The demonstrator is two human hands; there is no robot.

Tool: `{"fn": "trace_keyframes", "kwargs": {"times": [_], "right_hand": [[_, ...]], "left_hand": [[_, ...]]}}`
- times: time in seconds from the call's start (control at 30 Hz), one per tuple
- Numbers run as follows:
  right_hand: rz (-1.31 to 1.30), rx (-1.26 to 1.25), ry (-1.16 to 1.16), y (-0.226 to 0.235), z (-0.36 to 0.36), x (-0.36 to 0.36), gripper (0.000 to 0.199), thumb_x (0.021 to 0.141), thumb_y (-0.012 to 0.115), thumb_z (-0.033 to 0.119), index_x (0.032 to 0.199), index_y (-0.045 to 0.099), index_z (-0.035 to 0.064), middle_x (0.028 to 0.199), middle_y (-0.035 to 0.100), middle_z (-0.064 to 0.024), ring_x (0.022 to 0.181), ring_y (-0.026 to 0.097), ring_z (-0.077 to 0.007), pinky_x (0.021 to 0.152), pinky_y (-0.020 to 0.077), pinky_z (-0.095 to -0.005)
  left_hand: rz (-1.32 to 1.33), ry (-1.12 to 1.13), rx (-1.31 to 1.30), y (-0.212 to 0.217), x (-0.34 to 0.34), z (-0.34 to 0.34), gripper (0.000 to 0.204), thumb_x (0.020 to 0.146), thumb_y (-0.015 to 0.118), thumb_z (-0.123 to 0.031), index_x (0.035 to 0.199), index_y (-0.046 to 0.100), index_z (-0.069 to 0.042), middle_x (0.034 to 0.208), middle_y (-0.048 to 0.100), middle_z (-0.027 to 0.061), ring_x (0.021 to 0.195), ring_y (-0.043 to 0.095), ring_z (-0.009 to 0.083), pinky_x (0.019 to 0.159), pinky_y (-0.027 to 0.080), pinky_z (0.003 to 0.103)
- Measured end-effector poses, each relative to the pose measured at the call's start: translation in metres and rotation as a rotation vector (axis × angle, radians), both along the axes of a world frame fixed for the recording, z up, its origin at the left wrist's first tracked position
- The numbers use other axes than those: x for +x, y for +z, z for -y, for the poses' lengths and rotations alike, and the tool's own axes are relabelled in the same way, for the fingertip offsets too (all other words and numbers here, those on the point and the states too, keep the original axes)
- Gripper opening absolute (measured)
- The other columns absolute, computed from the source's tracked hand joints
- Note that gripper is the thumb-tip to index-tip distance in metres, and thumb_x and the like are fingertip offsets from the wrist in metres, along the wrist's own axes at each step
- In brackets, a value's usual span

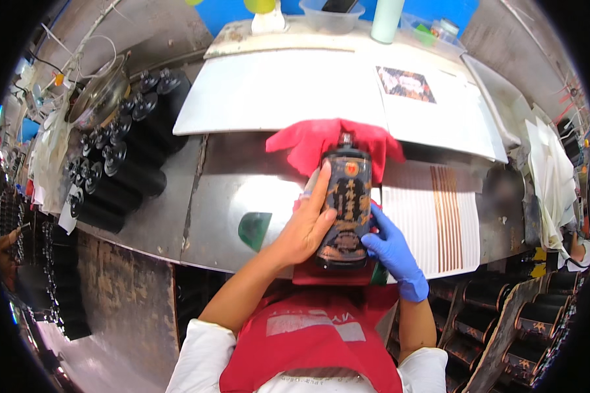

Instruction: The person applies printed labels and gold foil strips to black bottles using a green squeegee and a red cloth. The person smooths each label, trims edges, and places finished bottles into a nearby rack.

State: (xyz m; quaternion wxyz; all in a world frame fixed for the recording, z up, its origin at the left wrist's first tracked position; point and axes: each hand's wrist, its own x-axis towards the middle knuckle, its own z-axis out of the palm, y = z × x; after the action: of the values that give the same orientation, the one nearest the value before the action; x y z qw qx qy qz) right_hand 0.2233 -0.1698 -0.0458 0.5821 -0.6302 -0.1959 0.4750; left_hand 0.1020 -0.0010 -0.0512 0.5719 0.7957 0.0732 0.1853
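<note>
A black bottle (347, 206) with orange and gold decoration lies tilted in front of me, its neck pointing away. My left hand (307, 226), bare, grips its left side, with the thumb across the front and a finger stretched along the edge. On the lower right side, my right hand (390, 245) in a blue glove holds the bottle with bent fingers. A dark green edge (378, 272) shows below that glove; whether the hand holds it is unclear. Behind the bottle's neck a red cloth (337, 131) is bunched up. Left of my left hand lies a flat green piece (254, 229), like a scraper.
Several black bottles (121, 177) lie stacked at the left. A white sheet with brown strips (446, 223) is at the right. Beyond the cloth stretches a white board (275, 92) with a printed sheet (406, 85). Decorated bottles (482, 295) fill a rack at the lower right.
</note>
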Motion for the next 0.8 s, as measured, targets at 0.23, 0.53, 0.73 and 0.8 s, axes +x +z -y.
{"fn": "trace_keyframes", "kwargs": {"times": [0.23,0.53,0.73,0.8], "right_hand": [[-0.565,0.332,-0.3,-0.051,0.034,0.066,0.055,0.09,0.045,0.053,0.106,0.059,0.0016,0.068,0.055,0.0002,0.047,0.044,-0.0045,0.042,0.0369,-0.0198],[-0.595,0.32,-0.402,-0.031,0.004,0.077,0.028,0.083,0.063,0.013,0.108,0.052,0.0046,0.087,0.055,-0.0008,0.073,0.055,-0.0089,0.059,0.0417,-0.02],[-0.32,0.197,-0.55,-0.034,-0.019,0.063,0.024,0.087,0.06,0.021,0.103,0.054,0.0034,0.082,0.055,-0.0012,0.071,0.053,-0.0086,0.069,0.0433,-0.0222],[-0.223,0.143,-0.595,-0.035,-0.023,0.05,0.024,0.089,0.059,0.02,0.103,0.054,0.0019,0.079,0.056,-0.0031,0.069,0.053,-0.0082,0.063,0.0442,-0.0215]], "left_hand": [[0.043,0.132,-0.101,0.017,0.011,0.009,0.063,0.09,0.046,-0.009,0.144,0.014,0.0,0.148,0.016,0.0211,0.136,0.02,0.0295,0.109,0.017,0.035],[0.032,0.438,0.297,0.041,0.04,0.012,0.074,0.073,0.072,-0.012,0.135,0.033,-0.003,0.127,0.041,0.0094,0.111,0.042,0.0197,0.096,0.033,0.034],[0.1,0.433,-0.24,0.03,0.046,0.003,0.076,0.074,0.066,-0.002,0.139,0.025,-0.003,0.134,0.032,0.0139,0.119,0.037,0.0225,0.101,0.032,0.036],[0.128,0.476,-0.385,0.021,0.047,-0.006,0.073,0.073,0.064,0.003,0.136,0.029,-0.004,0.132,0.035,0.0104,0.118,0.037,0.0196,0.099,0.034,0.034]]}}
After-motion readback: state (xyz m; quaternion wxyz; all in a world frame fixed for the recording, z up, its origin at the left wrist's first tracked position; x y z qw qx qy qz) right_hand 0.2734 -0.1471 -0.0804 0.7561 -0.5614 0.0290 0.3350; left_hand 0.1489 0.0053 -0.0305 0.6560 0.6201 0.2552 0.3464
